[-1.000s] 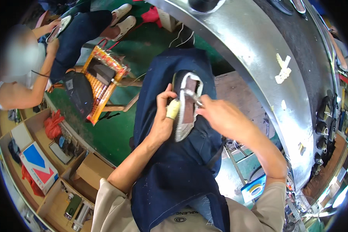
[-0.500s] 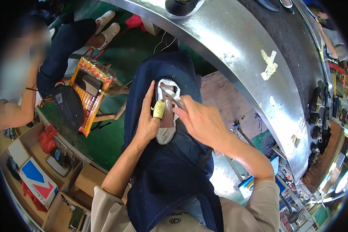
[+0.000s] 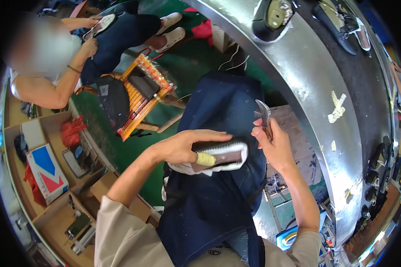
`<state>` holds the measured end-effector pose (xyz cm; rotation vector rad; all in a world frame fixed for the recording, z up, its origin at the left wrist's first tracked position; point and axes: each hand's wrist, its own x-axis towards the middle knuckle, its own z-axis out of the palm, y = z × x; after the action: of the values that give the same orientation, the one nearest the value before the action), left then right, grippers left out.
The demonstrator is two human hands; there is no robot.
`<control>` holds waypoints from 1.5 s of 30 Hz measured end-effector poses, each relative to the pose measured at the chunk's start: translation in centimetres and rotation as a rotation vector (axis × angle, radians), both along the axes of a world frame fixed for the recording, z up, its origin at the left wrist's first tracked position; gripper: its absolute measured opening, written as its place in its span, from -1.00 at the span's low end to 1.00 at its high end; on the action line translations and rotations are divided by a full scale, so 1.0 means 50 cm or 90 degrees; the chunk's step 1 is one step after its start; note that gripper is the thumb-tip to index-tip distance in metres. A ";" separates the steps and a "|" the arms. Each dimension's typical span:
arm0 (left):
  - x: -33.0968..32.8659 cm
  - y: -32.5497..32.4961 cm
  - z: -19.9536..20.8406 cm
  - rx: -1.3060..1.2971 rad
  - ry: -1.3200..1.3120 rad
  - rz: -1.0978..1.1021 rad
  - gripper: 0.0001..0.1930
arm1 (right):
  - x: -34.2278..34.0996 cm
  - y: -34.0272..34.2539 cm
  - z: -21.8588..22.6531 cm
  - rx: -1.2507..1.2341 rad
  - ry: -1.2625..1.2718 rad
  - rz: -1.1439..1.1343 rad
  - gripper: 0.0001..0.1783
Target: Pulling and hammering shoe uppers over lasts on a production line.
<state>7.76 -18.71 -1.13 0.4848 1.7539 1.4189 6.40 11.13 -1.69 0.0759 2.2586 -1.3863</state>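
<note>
Both hands work over the lap, which is draped in a dark blue apron (image 3: 218, 196). Left hand (image 3: 182, 149): fingers curled over the top of an unfinished shoe (image 3: 218, 156), clamping it sideways against the apron; a yellow wrap shows on the thumb (image 3: 206, 159). Right hand (image 3: 274, 149): closed around the handles of metal pincers (image 3: 263, 116), whose curved head points up and stands just clear of the shoe's end.

Listed by size: curved metal conveyor table (image 3: 307, 80) running along the right side, with scraps of pale tape (image 3: 337, 107) stuck to it and a shoe on a last (image 3: 274, 18) near the top; apron; a co-worker (image 3: 49, 84) seated at upper left, with an orange wire rack (image 3: 142, 100) between; cardboard shelving (image 3: 44, 178) at left holding a red, white and blue box (image 3: 47, 167); shoe; pincers.

Technique, as a judgement: the left hand should keep the shoe pinned firmly so that it cannot roll, while the pincers should grip only the edge of the upper and pull evenly, avoiding creases
</note>
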 end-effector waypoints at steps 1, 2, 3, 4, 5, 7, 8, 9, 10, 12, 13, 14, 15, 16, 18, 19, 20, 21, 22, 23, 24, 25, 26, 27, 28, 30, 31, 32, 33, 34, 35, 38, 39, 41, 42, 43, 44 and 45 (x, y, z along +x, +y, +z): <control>0.013 -0.017 -0.004 -0.139 0.171 -0.033 -0.31 | 0.004 0.000 -0.009 -0.011 -0.004 0.005 -0.60; 0.034 -0.042 -0.006 -0.150 0.167 -0.032 -0.31 | 0.017 0.001 -0.020 -0.058 0.013 0.064 -0.56; 0.046 -0.074 -0.005 -0.204 0.112 0.008 -0.32 | 0.021 -0.001 -0.026 -0.109 0.039 0.114 -0.52; 0.061 -0.111 -0.014 -0.259 0.057 0.047 -0.33 | 0.017 -0.013 -0.006 -0.090 -0.073 0.165 -0.46; 0.103 -0.150 -0.052 -0.177 -0.069 0.197 -0.27 | 0.019 -0.030 -0.005 -0.042 0.013 0.202 -0.45; 0.125 -0.135 -0.048 -0.055 -0.221 0.412 -0.25 | 0.048 -0.033 -0.007 0.013 0.087 0.229 -0.45; 0.125 -0.120 -0.053 -0.058 -0.226 0.405 -0.25 | 0.063 -0.037 -0.009 0.036 0.092 0.207 -0.45; 0.120 -0.100 -0.062 -0.032 -0.166 0.522 -0.32 | 0.068 -0.036 -0.012 0.063 0.103 0.189 -0.46; 0.119 -0.077 -0.063 -0.006 -0.105 0.641 -0.39 | 0.072 -0.029 -0.008 0.065 0.100 0.190 -0.46; 0.080 -0.042 -0.096 0.105 -0.109 0.868 -0.55 | 0.068 -0.012 0.002 0.024 -0.074 0.200 -0.53; 0.058 -0.022 -0.120 0.267 -0.219 0.968 -0.58 | 0.069 -0.007 -0.003 0.033 -0.067 0.198 -0.53; 0.040 0.005 -0.136 0.436 -0.336 1.054 -0.59 | 0.076 -0.002 -0.014 -0.050 -0.133 0.121 -0.57; 0.030 0.035 -0.146 0.528 -0.352 0.974 -0.52 | 0.083 0.003 -0.023 -0.134 -0.201 0.039 -0.61; 0.028 0.070 -0.127 0.564 -0.327 0.953 -0.49 | 0.088 0.006 -0.019 -0.127 -0.200 0.039 -0.61; 0.007 0.094 -0.140 0.394 -0.343 0.982 -0.52 | 0.094 0.015 -0.015 -0.210 -0.187 -0.046 -0.67; -0.008 0.098 -0.116 0.350 -0.359 0.880 -0.54 | 0.096 0.017 -0.012 -0.225 -0.209 -0.071 -0.70; -0.029 0.105 -0.118 0.257 -0.389 0.816 -0.58 | 0.093 0.025 -0.003 -0.217 -0.209 -0.077 -0.70; -0.045 0.115 -0.108 0.217 -0.438 0.738 -0.60 | 0.086 0.032 0.013 -0.213 -0.258 -0.026 -0.70; -0.052 0.131 -0.100 0.177 -0.484 0.658 -0.62 | 0.084 0.040 0.028 -0.210 -0.306 0.024 -0.70; -0.036 0.161 -0.103 0.132 -0.479 0.702 -0.57 | 0.088 0.049 0.037 -0.177 -0.334 0.108 -0.68; -0.022 0.175 -0.133 0.078 -0.430 0.705 -0.49 | 0.087 0.049 0.043 -0.176 -0.377 0.150 -0.65; -0.006 0.189 -0.129 0.078 -0.399 0.682 -0.47 | 0.094 0.051 0.041 -0.209 -0.397 0.151 -0.63; 0.010 0.197 -0.125 0.078 -0.368 0.660 -0.45 | 0.099 0.051 0.030 -0.243 -0.416 0.153 -0.62; 0.031 0.186 -0.132 0.131 -0.376 0.628 -0.47 | 0.105 0.045 0.018 -0.271 -0.440 0.144 -0.59; 0.057 0.183 -0.129 0.166 -0.310 0.589 -0.46 | 0.097 0.037 0.025 -0.267 -0.446 0.136 -0.59; 0.098 0.168 -0.132 0.081 -0.119 0.467 -0.45 | 0.068 0.012 0.045 -0.175 -0.343 0.215 -0.63; 0.110 0.160 -0.147 0.149 -0.184 0.476 -0.43 | 0.076 -0.007 0.047 0.017 -0.106 0.313 -0.73; 0.124 0.156 -0.154 0.148 -0.185 0.476 -0.43 | 0.086 -0.006 0.048 0.016 -0.107 0.313 -0.73; 0.127 0.154 -0.154 0.130 -0.165 0.477 -0.42 | 0.091 -0.003 0.048 0.069 0.005 0.336 -0.78; 0.129 0.153 -0.152 0.111 -0.145 0.476 -0.41 | 0.091 -0.002 0.047 0.122 0.117 0.357 -0.80; 0.130 0.150 -0.145 0.100 -0.107 0.440 -0.38 | 0.083 -0.002 0.056 0.122 0.117 0.355 -0.80; 0.133 0.153 -0.139 0.112 -0.063 0.433 -0.37 | 0.081 -0.006 0.091 0.342 0.290 0.422 -0.81; 0.133 0.154 -0.141 0.176 -0.120 0.473 -0.37 | 0.082 -0.017 0.087 0.373 0.308 0.469 -0.81; 0.133 0.138 -0.139 0.327 -0.315 0.496 -0.24 | 0.070 -0.030 0.073 0.371 0.285 0.488 -0.76; 0.132 0.130 -0.130 0.393 -0.357 0.494 -0.17 | 0.078 -0.033 0.057 0.371 0.283 0.491 -0.76; 0.130 0.136 -0.139 0.396 -0.355 0.497 -0.17 | 0.089 -0.034 0.033 0.321 0.266 0.416 -0.74; 0.127 0.148 -0.154 0.309 -0.260 0.493 -0.11 | 0.100 -0.036 0.018 0.272 0.250 0.342 -0.72; 0.122 0.160 -0.163 0.224 -0.169 0.482 -0.04 | 0.112 -0.042 0.015 0.256 0.215 0.278 -0.69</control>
<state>13.84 -10.71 -9.29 -0.2336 1.5289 2.2173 12.00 9.01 -0.94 -0.5235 2.5926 -0.7497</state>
